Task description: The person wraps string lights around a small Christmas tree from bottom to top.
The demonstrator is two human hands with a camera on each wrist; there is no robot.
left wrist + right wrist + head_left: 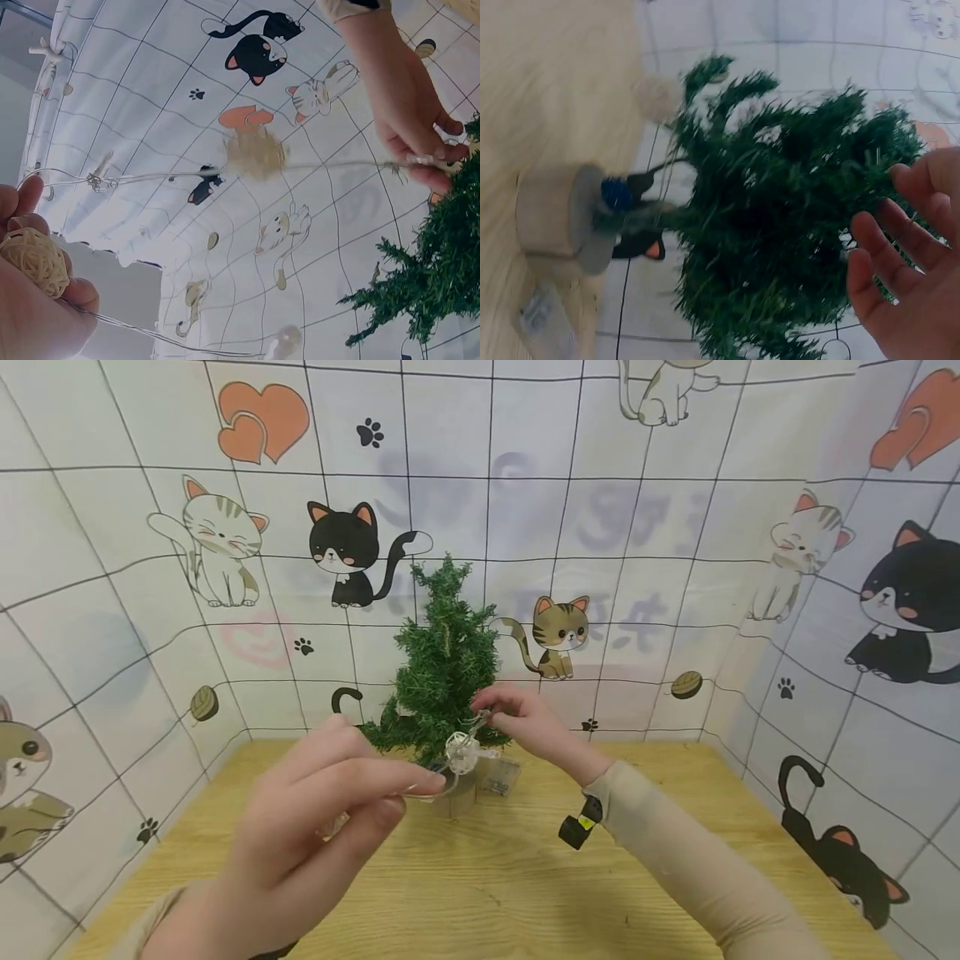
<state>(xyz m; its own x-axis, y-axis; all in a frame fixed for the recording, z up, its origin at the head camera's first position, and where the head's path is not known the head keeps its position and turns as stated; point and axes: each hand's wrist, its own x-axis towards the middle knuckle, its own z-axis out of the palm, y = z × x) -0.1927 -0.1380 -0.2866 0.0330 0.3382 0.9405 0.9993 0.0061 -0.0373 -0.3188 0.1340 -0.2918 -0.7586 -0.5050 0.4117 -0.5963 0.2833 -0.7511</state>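
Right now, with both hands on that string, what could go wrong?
The string runs between the left hand and the right hand, so a hard tug might tip the tree, whose base is narrower than its branches.
It could also snag on the branches near the right hand.
And another length trails from the left hand, which also holds a ball, so the two lengths might tangle.

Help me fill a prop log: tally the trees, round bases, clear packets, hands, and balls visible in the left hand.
Tree: 1
Round base: 1
Clear packet: 1
Hands (left hand, right hand): 2
Woven ball in left hand: 1
Total: 6
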